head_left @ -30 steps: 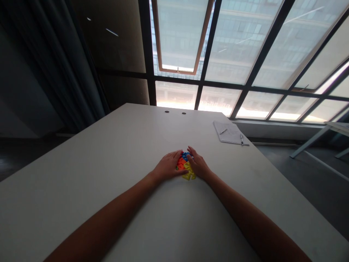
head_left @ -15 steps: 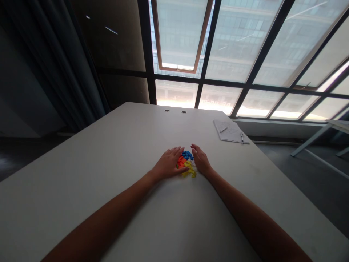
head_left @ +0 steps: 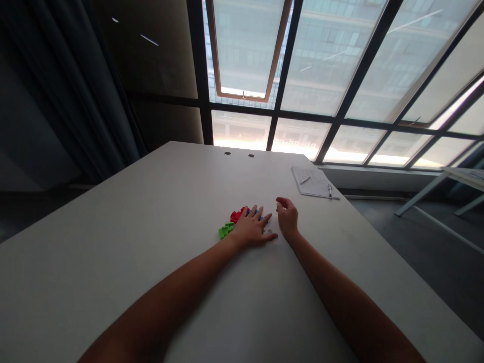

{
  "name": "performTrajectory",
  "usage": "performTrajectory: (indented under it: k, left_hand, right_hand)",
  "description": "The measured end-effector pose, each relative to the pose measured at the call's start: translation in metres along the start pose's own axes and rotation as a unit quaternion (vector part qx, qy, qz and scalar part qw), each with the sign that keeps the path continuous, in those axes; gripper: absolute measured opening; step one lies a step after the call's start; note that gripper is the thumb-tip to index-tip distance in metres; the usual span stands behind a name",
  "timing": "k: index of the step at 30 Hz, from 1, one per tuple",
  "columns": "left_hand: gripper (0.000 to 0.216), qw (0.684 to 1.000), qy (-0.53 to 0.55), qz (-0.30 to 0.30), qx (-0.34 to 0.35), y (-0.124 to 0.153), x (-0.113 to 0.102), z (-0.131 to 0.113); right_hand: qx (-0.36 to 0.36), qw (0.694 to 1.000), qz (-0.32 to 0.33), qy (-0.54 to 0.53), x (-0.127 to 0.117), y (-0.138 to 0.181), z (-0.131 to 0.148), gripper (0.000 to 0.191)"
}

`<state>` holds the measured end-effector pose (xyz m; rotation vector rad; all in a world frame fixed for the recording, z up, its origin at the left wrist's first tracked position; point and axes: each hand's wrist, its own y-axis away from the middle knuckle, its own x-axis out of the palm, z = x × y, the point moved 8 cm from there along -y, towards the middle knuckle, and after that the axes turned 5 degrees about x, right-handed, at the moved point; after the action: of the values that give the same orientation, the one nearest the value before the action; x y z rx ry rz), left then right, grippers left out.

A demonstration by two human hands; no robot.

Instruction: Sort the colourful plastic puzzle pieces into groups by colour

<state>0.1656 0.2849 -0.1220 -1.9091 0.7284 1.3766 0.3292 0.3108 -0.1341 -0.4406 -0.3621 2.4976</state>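
Note:
My left hand (head_left: pixel 251 228) lies palm down with fingers spread over a pile of small plastic pieces. Green pieces (head_left: pixel 226 230) show beside its wrist, and red pieces (head_left: pixel 236 215) stick out past its knuckles. Bits of blue pieces (head_left: pixel 260 217) appear between the fingers. A few clear or white pieces (head_left: pixel 267 228) lie by its thumb; the rest of the pile is hidden under the palm. Just right of it, apart from the pile, my right hand (head_left: pixel 288 218) is closed, its fingers curled in. Whatever is at its fingertips is too small to name.
The white table (head_left: pixel 181 191) stretches to the windows. Papers (head_left: pixel 312 181) with a pen (head_left: pixel 305 180) on them lie near the right edge, and another pen (head_left: pixel 329 191) lies at their corner. Two round cable holes (head_left: pixel 239 154) sit at the far edge.
My left hand has moved right and now covers the middle of the pile, with green and red pieces uncovered on its left. My right hand has shifted slightly right and its fingers have curled.

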Motion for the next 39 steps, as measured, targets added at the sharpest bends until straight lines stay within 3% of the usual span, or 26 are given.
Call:
performTrajectory:
  k: [3, 10, 18, 22, 31, 39]
  left_hand:
    - [0.078, 1.000, 0.001, 0.007, -0.008, 0.003, 0.006, 0.007]
    - [0.067, 0.999, -0.009, 0.016, -0.042, 0.011, 0.000, 0.029]
    - [0.065, 0.993, -0.045, 0.016, -0.111, 0.027, -0.016, 0.078]
    - [0.062, 0.988, -0.069, 0.014, -0.138, 0.044, -0.028, 0.104]
    - [0.058, 0.993, -0.068, 0.038, -0.085, 0.064, -0.042, 0.138]
    - [0.059, 0.980, -0.111, 0.072, -0.151, 0.067, -0.048, 0.157]
  right_hand:
    - [-0.027, 0.998, -0.005, 0.057, -0.002, 0.001, 0.007, 0.033]
    - [-0.033, 0.997, 0.029, 0.064, 0.007, 0.007, 0.013, 0.036]
    - [-0.076, 0.990, 0.055, 0.108, 0.013, 0.010, 0.020, 0.032]
    - [-0.100, 0.981, 0.079, 0.145, 0.019, 0.012, 0.018, 0.039]
    - [-0.128, 0.964, 0.135, 0.192, 0.031, 0.015, 0.011, 0.053]
    - [-0.128, 0.953, 0.165, 0.221, 0.038, 0.019, 0.013, 0.052]
